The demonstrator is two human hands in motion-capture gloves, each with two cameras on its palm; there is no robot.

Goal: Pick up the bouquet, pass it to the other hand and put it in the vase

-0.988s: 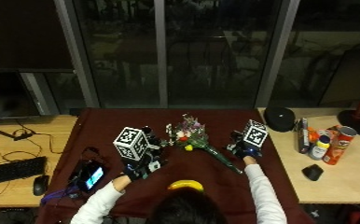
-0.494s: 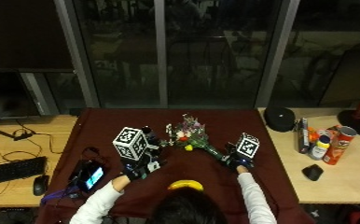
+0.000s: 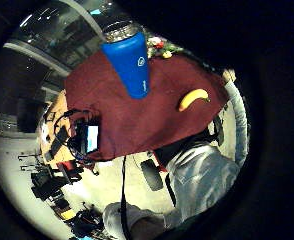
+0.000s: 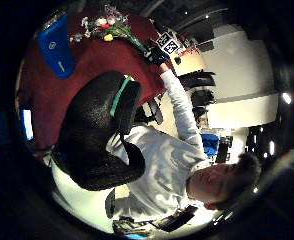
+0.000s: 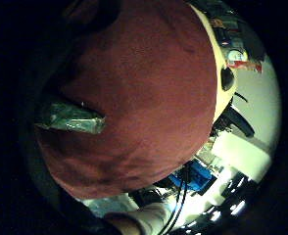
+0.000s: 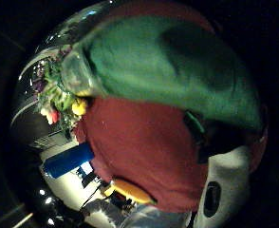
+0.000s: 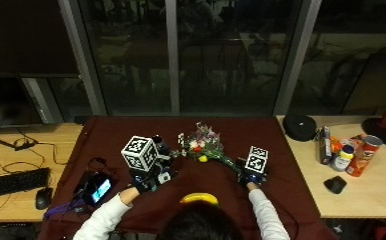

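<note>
**Both arms forward, right hand closed round stems**

Left hand held out in front, forearm angled up from the lower left, thumb curled near palm, nothing in it. Right hand reaches straight ahead, arm extended, fingers wrapped round bouquet stem end.

On the counter: bouquet at centre, blooms toward the window, stems under the right hand; vase left of bouquet, by the left hand; banana at near edge; phone far left
</note>
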